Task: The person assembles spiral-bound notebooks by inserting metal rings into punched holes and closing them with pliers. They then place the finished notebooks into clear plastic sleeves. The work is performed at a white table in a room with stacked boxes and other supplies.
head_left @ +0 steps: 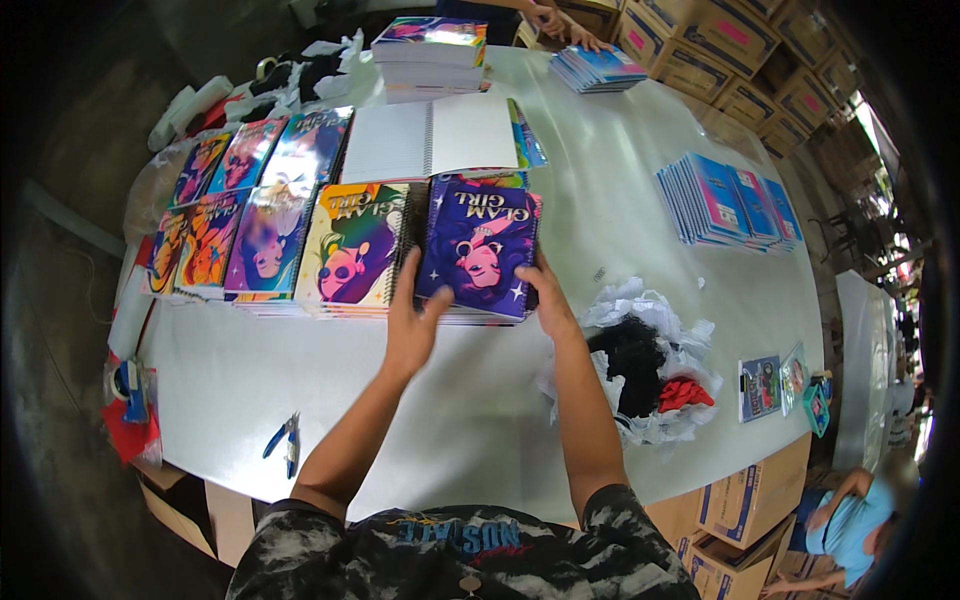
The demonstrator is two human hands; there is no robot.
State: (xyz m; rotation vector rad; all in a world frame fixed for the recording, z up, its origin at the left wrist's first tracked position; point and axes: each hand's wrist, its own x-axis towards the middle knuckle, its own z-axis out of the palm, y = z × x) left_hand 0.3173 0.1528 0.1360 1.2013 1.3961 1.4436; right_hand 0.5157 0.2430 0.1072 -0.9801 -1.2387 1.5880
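Note:
A purple spiral notebook [482, 250] with an illustrated cover lies on top of a stack at the middle of the table. Its cover picture is upside down to me. My left hand [412, 325] is at the notebook's lower left side, fingers stretched along the spiral edge and thumb apart, slightly blurred. At the opposite edge, my right hand [548, 298] grips the notebook, its thumb on the cover and the other fingers partly hidden. Immediately left stands a stack topped by a cream-and-purple notebook [350, 245]. An opened notebook [430, 137] with white pages lies beyond.
More notebook stacks [268, 245] spread left. Blue notebooks [715, 205] lie right; another person's hands [590, 40] touch a far stack [598, 70]. Crumpled paper with black and red scraps [650, 365] sits right of me. Blue-handled pliers [284, 440] lie near left. Cartons [745, 495] stand below the table.

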